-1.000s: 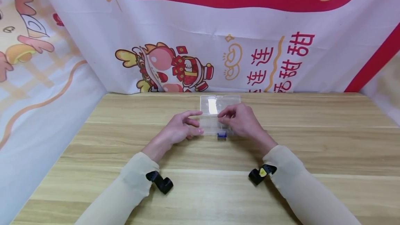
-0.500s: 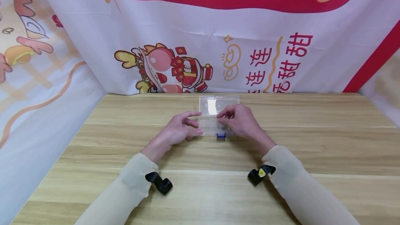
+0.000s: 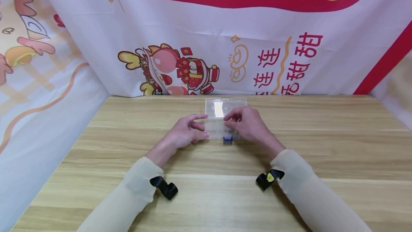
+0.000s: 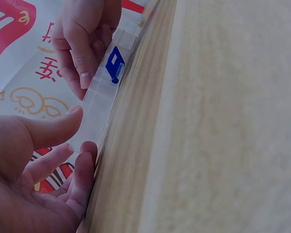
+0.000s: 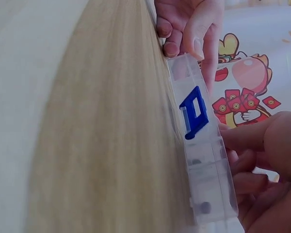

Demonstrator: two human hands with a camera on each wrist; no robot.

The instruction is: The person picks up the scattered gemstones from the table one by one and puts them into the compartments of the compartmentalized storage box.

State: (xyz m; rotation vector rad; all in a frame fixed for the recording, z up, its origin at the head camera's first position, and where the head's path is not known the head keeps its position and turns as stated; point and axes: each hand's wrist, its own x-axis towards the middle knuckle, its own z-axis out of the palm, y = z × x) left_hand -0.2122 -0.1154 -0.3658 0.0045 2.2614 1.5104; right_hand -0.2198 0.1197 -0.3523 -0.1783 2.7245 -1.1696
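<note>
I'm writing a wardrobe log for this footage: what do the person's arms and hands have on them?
The left hand and right hand are bare. The left sleeve and right sleeve are plain cream. Each cuff carries a small black device: left device, right device. The right one bears a yellow mark.
</note>
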